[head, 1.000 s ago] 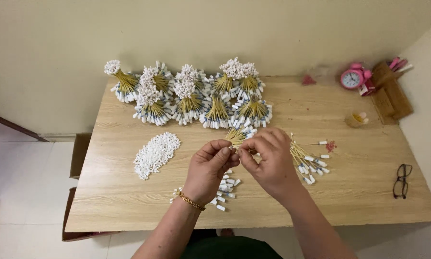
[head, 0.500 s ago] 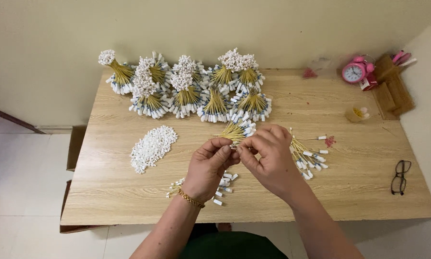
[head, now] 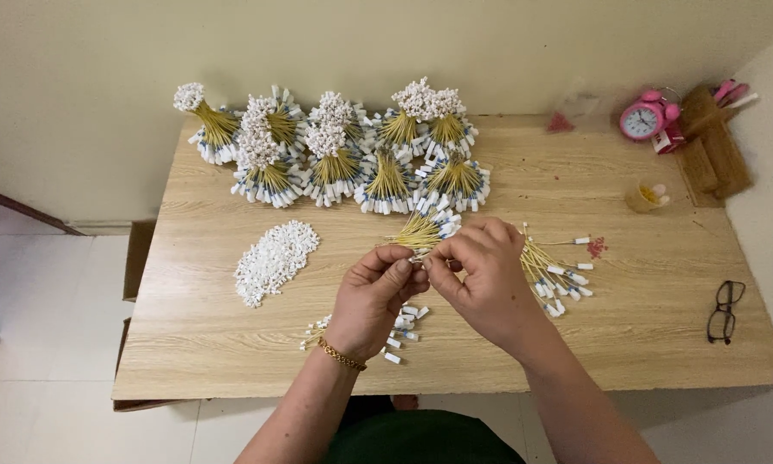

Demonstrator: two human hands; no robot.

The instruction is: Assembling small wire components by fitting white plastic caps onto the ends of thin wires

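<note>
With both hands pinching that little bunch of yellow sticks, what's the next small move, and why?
Probably add one more loose stick to the bunch: the left hand and right hand pinch a bunch much thinner than the finished bundles.

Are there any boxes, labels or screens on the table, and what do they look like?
No boxes or screens show.
Alarm clock: far right corner of the table, round, pink, white dial.
Tags: small white strips with blue, on the thin yellow sticks right of the right hand.
Loose tags: scattered beside the left hand, white and blue.
</note>
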